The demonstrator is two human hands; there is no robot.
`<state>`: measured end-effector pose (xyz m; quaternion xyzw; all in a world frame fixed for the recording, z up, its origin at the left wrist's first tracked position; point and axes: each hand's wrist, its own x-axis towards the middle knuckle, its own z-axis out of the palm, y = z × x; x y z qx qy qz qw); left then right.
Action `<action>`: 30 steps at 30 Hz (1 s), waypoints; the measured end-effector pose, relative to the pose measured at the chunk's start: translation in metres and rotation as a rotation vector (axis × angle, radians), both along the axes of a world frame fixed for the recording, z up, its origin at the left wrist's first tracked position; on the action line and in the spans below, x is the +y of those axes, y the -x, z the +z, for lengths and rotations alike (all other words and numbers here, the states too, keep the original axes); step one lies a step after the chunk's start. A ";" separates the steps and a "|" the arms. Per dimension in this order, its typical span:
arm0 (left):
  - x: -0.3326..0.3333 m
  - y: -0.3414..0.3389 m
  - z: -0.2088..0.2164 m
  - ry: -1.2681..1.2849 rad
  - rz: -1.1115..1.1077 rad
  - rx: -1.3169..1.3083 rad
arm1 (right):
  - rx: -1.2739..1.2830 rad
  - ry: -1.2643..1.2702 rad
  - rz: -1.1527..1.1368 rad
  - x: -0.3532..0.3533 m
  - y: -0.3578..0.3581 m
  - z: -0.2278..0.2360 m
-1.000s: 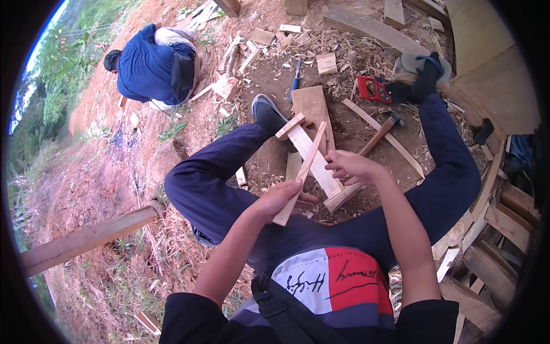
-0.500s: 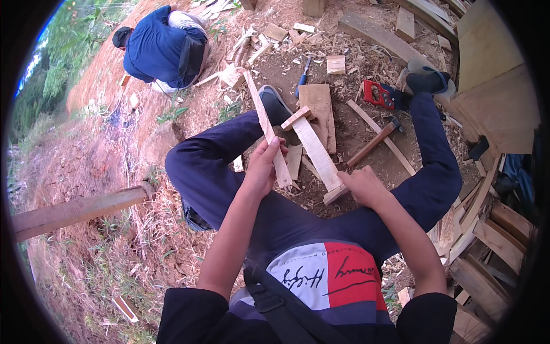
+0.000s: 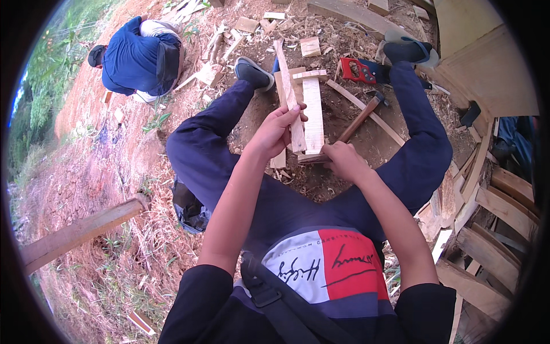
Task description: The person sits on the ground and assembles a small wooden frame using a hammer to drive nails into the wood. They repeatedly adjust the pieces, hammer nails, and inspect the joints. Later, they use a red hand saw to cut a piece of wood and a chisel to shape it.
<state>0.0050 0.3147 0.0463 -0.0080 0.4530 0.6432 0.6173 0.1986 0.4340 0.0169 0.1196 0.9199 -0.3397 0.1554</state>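
Note:
My left hand is closed around a thin, flat wooden strip, which points away from me. The strip lies along the left side of a pale rough-sawn board; whether they touch I cannot tell. A short crosspiece sits at the board's far end and another piece at its near end. My right hand grips that near end, fingers partly hidden. Just beyond the right hand a hammer with a wooden handle rests across a narrow wooden batten.
A red-handled saw lies near my right foot. Offcuts and a square wood block lie among shavings. Stacked timber stands at the right, a wooden beam at the left. Another person crouches at the far left.
My left hand has brought the strip rightward, close alongside the board. The board has turned to point more straight ahead, its near end still in my right hand. The whole view has shifted somewhat.

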 end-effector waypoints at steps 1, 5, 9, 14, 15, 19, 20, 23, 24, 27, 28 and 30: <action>0.003 0.000 -0.010 0.010 -0.043 -0.009 | -0.048 0.032 -0.027 0.002 0.000 -0.001; 0.015 -0.010 -0.033 0.058 -0.159 -0.045 | -0.005 0.321 -0.183 0.017 -0.015 -0.019; 0.034 -0.018 -0.034 0.122 -0.155 -0.039 | -0.123 0.818 -0.690 0.049 -0.005 -0.041; 0.048 -0.014 -0.036 0.292 -0.324 0.078 | -0.198 0.432 -1.129 0.106 0.009 -0.112; 0.050 -0.015 -0.039 0.318 -0.360 0.101 | -0.211 0.257 -1.139 0.118 0.012 -0.127; 0.057 -0.015 -0.046 0.359 -0.456 0.065 | -0.346 0.011 -1.196 0.144 0.034 -0.159; 0.059 -0.014 -0.048 0.365 -0.469 0.043 | -0.350 -0.021 -1.248 0.145 0.041 -0.162; 0.055 -0.015 -0.050 0.433 -0.435 0.009 | -0.383 -0.145 -1.339 0.149 0.061 -0.161; 0.051 -0.015 -0.051 0.435 -0.412 0.006 | -0.404 -0.208 -1.321 0.153 0.064 -0.153; 0.045 -0.016 -0.050 0.421 -0.348 -0.005 | -0.521 -0.308 -1.309 0.161 0.058 -0.168; 0.043 -0.016 -0.050 0.418 -0.353 0.010 | -0.566 -0.330 -1.311 0.167 0.051 -0.176; 0.042 -0.014 -0.046 0.394 -0.364 0.044 | -0.474 -0.204 -1.412 0.179 0.028 -0.206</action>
